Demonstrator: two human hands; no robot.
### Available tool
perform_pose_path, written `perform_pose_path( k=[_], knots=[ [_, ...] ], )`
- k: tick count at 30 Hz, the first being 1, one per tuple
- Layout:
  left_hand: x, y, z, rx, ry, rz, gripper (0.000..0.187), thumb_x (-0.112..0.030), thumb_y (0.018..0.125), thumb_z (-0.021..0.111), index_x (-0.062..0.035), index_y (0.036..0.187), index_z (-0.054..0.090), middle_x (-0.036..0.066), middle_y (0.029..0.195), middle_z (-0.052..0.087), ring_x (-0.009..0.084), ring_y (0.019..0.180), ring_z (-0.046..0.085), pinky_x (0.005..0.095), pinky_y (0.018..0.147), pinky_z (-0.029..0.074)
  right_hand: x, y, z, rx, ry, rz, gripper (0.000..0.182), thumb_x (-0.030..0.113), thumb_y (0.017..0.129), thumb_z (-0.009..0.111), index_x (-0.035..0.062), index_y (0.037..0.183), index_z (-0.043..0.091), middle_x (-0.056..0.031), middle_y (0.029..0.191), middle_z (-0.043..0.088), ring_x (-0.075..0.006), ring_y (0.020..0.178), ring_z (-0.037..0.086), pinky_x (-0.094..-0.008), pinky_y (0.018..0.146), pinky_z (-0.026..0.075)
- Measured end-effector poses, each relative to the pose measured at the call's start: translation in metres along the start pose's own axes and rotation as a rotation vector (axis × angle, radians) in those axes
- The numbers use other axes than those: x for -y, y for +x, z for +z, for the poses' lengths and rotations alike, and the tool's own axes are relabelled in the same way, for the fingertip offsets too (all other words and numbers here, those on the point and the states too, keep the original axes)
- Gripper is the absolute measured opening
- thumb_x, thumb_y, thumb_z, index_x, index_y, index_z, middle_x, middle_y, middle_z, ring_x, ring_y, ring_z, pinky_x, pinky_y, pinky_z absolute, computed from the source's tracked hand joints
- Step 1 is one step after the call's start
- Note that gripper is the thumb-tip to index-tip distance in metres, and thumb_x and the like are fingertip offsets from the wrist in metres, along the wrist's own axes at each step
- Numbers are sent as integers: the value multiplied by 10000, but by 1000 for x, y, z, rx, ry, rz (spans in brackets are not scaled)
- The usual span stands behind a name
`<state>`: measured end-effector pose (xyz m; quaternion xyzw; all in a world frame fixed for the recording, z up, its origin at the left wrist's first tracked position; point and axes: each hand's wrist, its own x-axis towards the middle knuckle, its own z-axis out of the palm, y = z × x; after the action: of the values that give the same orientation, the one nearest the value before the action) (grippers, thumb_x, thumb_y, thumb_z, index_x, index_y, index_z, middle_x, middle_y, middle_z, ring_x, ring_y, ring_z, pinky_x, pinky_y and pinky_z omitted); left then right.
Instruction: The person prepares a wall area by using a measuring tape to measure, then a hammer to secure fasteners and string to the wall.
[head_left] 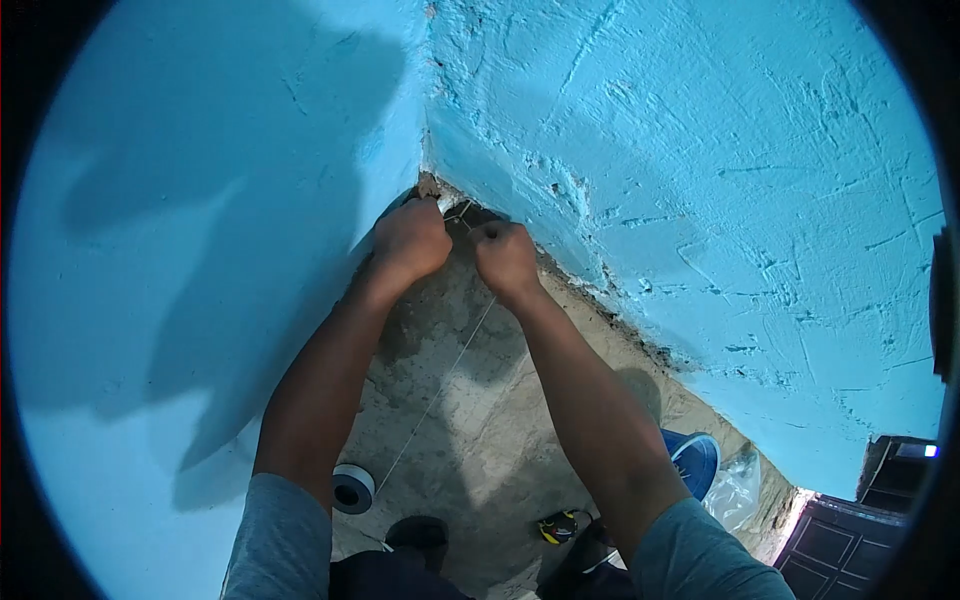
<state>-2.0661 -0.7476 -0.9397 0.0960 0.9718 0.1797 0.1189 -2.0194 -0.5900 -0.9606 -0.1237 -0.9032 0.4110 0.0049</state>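
Note:
My left hand (414, 240) is closed near the foot of the wall corner, fingers curled against the left wall's base. Close beside it, my right hand (502, 258) is also closed in a pinch. A thin white string (461, 211) is stretched and looped between the two hands. A longer run of string (436, 397) goes down across the floor from my right hand toward a white roll with a dark centre (353, 489). My fingertips are mostly hidden behind the backs of my hands.
Rough blue walls (680, 180) meet at the corner above a bare concrete floor (480, 430). A yellow and black tape measure (558, 527) lies near my feet. Right of my forearm stand a blue bucket (700, 462) and a clear plastic bag (738, 488). A dark panelled door (835, 548) is at lower right.

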Motion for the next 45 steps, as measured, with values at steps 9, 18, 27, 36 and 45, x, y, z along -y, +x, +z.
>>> perform_pose_path(
  k=[9,18,27,36,45],
  knots=[
    [12,27,34,-81,-687,125,233,-197,1019,615,-15,1118,721,153,1042,734,265,946,688,392,846,512,15,3,-7,-10,288,81,281,204,907,663,-40,1007,761,-239,869,707,-350,823,683,-416,770,519],
    [12,24,38,27,-1103,130,234,-167,1065,561,2,1099,719,8,959,680,112,857,556,294,796,473,20,-2,-7,94,753,334,199,140,954,664,-43,992,733,-52,755,653,-122,646,539,-299,616,416],
    [20,15,32,-132,-593,469,176,7,955,602,55,1090,704,173,1016,678,266,928,681,341,821,532,20,-4,-9,-2,448,-25,211,132,975,628,-19,1059,748,-159,803,729,-254,694,698,-381,660,519],
    [23,10,23,-67,-729,451,164,-73,992,636,32,1061,740,142,1026,728,246,936,707,347,830,552,13,-5,-8,-45,-47,-199,223,163,933,641,29,1066,762,-256,976,731,-460,924,698,-507,845,547],
    [22,15,34,-31,-923,321,177,-39,1009,604,61,1102,717,118,1036,752,182,996,713,308,902,555,8,-7,-12,-99,49,-158,213,90,922,622,24,1063,768,-259,999,730,-452,936,700,-512,847,543]
  ],
)
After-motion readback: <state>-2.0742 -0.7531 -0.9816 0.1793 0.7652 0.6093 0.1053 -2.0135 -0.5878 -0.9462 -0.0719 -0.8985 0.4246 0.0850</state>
